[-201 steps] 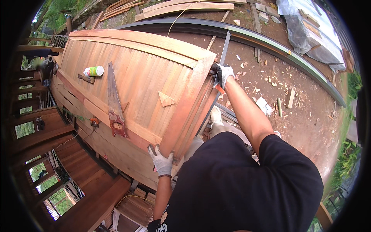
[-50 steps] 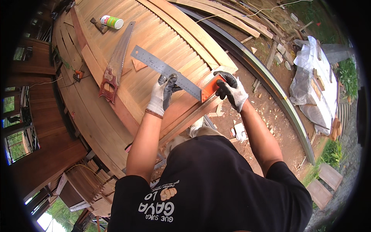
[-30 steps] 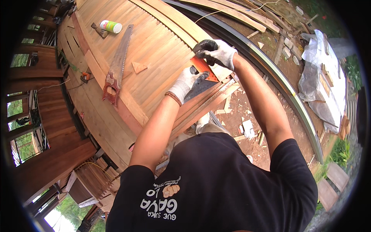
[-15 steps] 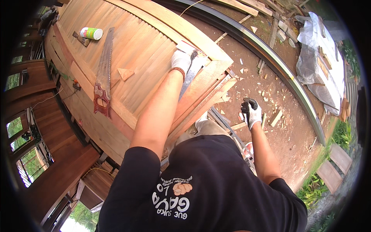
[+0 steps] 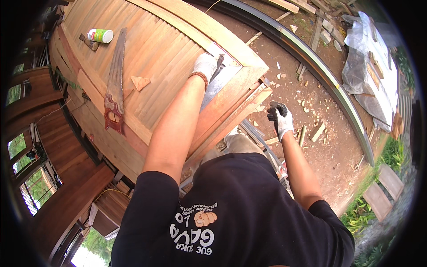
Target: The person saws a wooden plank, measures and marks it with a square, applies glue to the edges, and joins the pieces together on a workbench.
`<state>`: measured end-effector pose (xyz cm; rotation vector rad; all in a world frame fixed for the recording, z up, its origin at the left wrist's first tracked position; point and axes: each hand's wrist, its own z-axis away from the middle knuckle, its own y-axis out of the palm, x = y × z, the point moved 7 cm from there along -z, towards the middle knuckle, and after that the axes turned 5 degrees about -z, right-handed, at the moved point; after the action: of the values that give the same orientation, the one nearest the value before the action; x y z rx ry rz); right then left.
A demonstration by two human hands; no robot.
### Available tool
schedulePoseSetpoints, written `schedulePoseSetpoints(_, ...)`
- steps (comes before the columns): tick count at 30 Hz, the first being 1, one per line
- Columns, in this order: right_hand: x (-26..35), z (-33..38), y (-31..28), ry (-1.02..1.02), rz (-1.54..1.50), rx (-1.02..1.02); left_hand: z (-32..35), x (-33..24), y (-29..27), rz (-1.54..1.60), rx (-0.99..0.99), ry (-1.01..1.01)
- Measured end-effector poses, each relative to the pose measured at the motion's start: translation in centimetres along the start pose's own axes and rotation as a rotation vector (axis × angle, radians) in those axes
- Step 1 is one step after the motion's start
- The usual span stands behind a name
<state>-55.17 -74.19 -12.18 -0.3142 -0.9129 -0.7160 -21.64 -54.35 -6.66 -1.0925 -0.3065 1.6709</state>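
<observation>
My left hand, in a white glove with dark fingers, is closed at a metal carpenter's square. The square lies at the near right corner of a louvred wooden panel, one arm along the end rail, the other along the side rail. My fingertips partly cover it. Out past the panel's end, above the ground, my right hand has its gloved fingers curled in; whatever they may hold is too small to make out. Left of my left arm, a handsaw with a reddish-brown handle and a wooden triangle lie on the slats.
Further left on the panel are a white and green bottle and a brush. Wood offcuts litter the dirt at right. A long dark metal beam curves past, with a plastic-covered stack beyond it.
The square has turned slightly and now sits along the panel's corner, my left hand moving with it. My right hand has shifted left, nearer the panel.
</observation>
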Motion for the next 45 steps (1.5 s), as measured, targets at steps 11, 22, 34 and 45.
schedulePoseSetpoints(11, 5.8, -2.8, 7.2, -0.13, -0.04, 0.104, -0.5, -0.2, 0.7, -0.054, -0.098, -0.019)
schedulePoseSetpoints(22, 7.7, -3.9, 10.6, -0.029, -0.095, 0.006, -0.3, 0.1, 1.3, 0.105, -0.146, 0.037)
schedulePoseSetpoints(34, 8.2, -3.8, 11.0, -0.025, -0.006, 0.004, -0.3, -0.3, 0.4, -0.072, -0.103, 0.036)
schedulePoseSetpoints(45, 8.0, -5.0, 10.6, -0.076, 0.071, 0.027, -4.3, -0.1, 2.4, -0.489, 0.056, 0.172)
